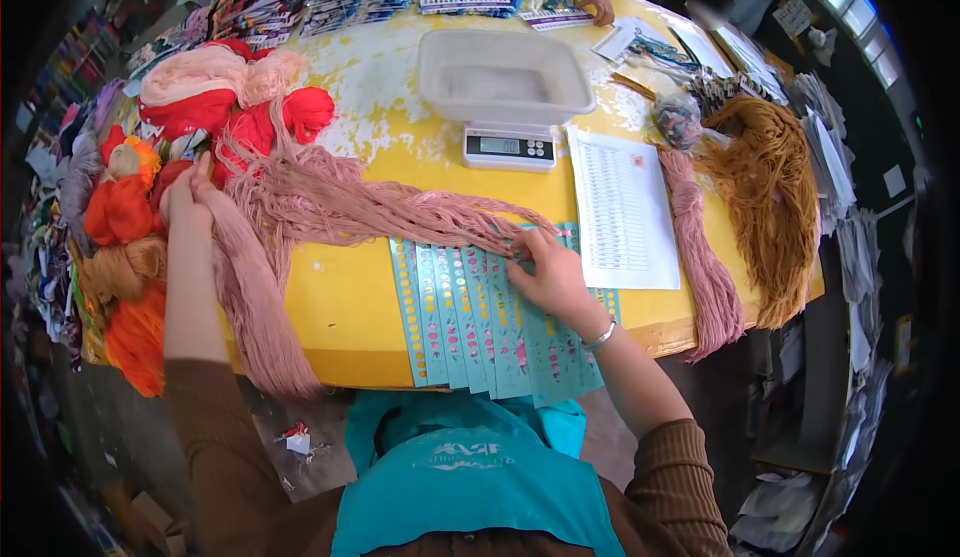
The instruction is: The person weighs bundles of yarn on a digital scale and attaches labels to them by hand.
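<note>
My left hand point(190, 195) is at the left side of the table, its fingers closed around the top of a dusty-pink hank of thread point(255, 302) that hangs over the front edge. A looser length of the same pink thread point(390, 209) stretches across the table to my right hand point(548, 275). There the thumb and fingers pinch the strand ends. Beneath that hand lie overlapping turquoise punched cards point(450, 307) with rows of holes. Some of the left fingers are hidden among the threads.
A clear plastic tub point(430, 82) sits on a digital scale point(510, 164). To its right are a printed sheet point(625, 217), another pink hank point(697, 257) and a brown hank point(775, 197). Red and orange hanks point(130, 207) crowd the left. A co-worker's hand point(598, 2) is across the table.
</note>
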